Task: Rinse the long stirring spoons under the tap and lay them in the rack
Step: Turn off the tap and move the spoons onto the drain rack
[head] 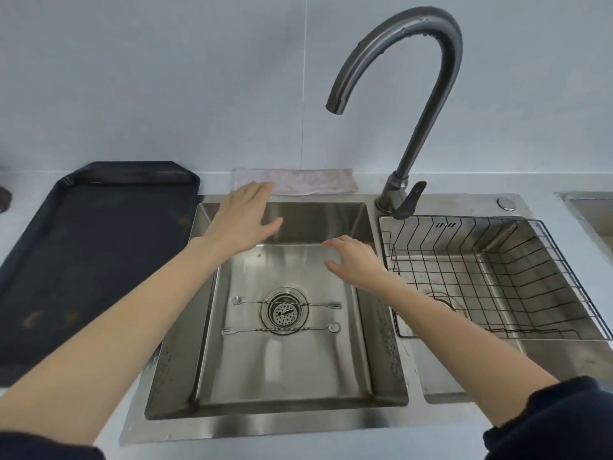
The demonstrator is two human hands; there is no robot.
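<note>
A person's bare left hand (243, 220) and right hand (356, 258) hover over the left basin of a stainless steel double sink (381, 360), both with fingers spread and relaxed, gripping nothing. The left hand reaches toward the basin's far-left corner, its fingertips close to a pale, pink-mottled folded cloth (308, 184) lying on the counter (537, 184) behind the sink. The right hand hangs lower, near the basin's right wall. Dark sleeve cuffs show at both lower corners.

Two thin long-handled metal stirring spoons (287, 303) lie flat on the basin floor, parallel and pointing opposite ways, each with a small round bowl at one end and a fork tip at the other; both cross the round perforated metal drain strainer (284, 312).

A dark grey gooseneck tap (428, 78) with a lever handle rises from the sink deck, its spout over the left basin; no water is running. A black wire rack (517, 280) sits in the right basin, with nothing in it. A dark, stained rectangular tray (86, 260) rests on the counter to the left, touching the sink's edge. No legible brand, label or writing appears anywhere.
</note>
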